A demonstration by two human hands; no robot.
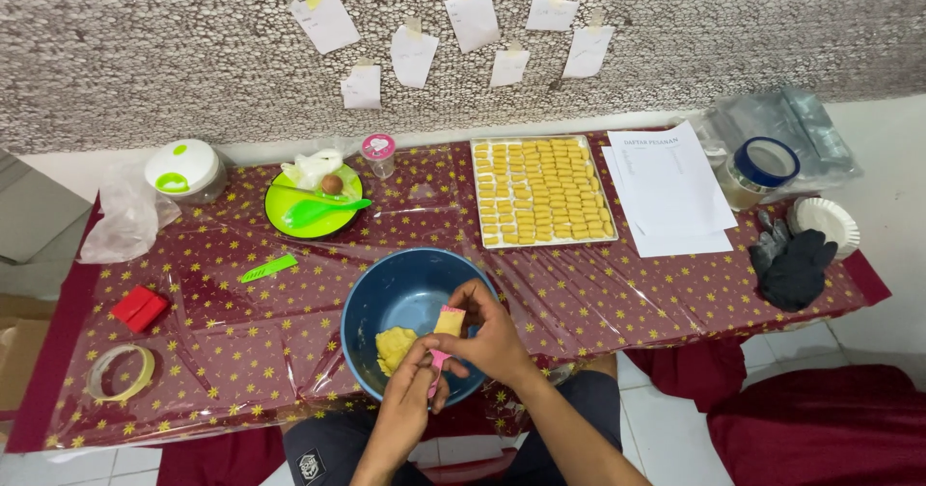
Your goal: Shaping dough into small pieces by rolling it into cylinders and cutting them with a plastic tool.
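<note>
Right hand [492, 337] pinches a small piece of dough [449, 323] over the blue bowl [386, 293]; left hand [410, 399] grips a pink mould [436, 370] beneath. More dough [394, 346] lies inside; tray of pieces [542, 190] behind.

Table [627, 293] cloth dark red, yellow star pattern. Bowl [371, 303] blue, dough [394, 346] yellow inside. Behind bowl: plate [280, 218] lime green, tray [543, 192] with yellow pieces. Gloves [796, 264] black.

The hands [453, 356] are covering most of the pink tool [436, 370] and the blue bowl's [371, 298] near rim. The writing on the paper notes [473, 18] is reading too small to make out (likewise the printed sheet [675, 192]). The red cloth [830, 428] is running off the picture's bottom edge.
</note>
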